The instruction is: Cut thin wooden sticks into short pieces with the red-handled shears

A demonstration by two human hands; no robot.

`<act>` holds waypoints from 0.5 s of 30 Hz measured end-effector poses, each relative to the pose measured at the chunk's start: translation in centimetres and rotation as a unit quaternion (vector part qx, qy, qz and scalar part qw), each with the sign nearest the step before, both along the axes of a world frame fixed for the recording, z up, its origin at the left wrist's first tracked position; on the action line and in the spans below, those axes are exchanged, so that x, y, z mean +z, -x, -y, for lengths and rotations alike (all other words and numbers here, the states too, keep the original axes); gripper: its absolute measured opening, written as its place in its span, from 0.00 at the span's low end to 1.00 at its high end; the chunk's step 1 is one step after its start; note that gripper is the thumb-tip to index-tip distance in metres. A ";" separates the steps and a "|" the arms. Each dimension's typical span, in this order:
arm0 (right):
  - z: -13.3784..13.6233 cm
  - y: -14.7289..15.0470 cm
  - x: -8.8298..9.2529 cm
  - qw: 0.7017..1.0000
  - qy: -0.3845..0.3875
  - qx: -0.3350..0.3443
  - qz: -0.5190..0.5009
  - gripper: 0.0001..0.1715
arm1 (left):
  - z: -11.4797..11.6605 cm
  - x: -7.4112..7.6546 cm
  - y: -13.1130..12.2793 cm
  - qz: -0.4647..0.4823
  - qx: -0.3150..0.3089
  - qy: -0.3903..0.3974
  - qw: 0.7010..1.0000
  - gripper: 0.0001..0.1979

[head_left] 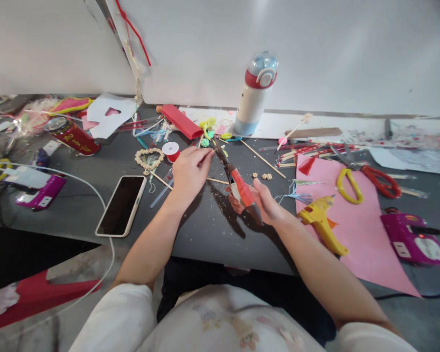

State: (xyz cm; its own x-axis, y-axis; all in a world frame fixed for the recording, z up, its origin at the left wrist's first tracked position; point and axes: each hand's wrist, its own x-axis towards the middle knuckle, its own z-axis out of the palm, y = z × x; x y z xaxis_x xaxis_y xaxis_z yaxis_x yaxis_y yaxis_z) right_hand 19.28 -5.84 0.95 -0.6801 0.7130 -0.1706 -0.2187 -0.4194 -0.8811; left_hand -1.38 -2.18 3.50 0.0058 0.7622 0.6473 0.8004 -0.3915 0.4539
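Observation:
My right hand (262,200) is wrapped around the pliers (245,189), which have a red and dark grip. Their dark jaws point up and left, toward the fingertips of my left hand (192,168). Thumb and fingers of the left hand are pinched together by the jaw tips. What they hold is too small to make out. Just beyond them are green flower-like pieces (205,142) and a yellow piece (207,124). Left of that hand stand a white spool with red thread (171,151) and a beaded heart on a stick (149,160).
A white bottle (254,98) stands at the back. To the left are a phone (121,205) and a tilted red can (73,137). On the right, a yellow glue gun (322,222) and scissors (381,181) lie on pink paper (366,244), near a purple power strip (414,239).

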 end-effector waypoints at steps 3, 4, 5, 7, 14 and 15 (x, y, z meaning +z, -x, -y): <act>0.1 0.0 -0.3 1.000 -0.011 -0.011 0.007 0.37 | 0.1 0.0 -0.1 0.007 0.002 -0.017 1.000 0.10; 0.1 0.0 -0.4 1.000 -0.009 -0.014 0.005 0.38 | 0.1 0.0 -0.2 0.008 0.003 -0.023 1.000 0.10; 0.1 0.0 -0.5 1.000 -0.008 -0.015 0.004 0.38 | 0.1 0.0 -0.2 0.010 0.005 -0.028 1.000 0.10; 0.2 -0.1 -0.5 1.000 -0.011 -0.011 -0.002 0.38 | 0.2 0.1 -0.3 0.009 0.011 -0.031 0.999 0.10; 0.1 -0.2 0.0 1.000 -0.021 0.010 -0.003 0.37 | 0.3 0.5 -0.3 0.014 0.024 -0.007 1.000 0.09; 0.0 -0.2 -0.1 1.000 -0.017 0.011 -0.001 0.36 | 0.3 0.6 -0.3 0.015 0.025 -0.006 1.000 0.08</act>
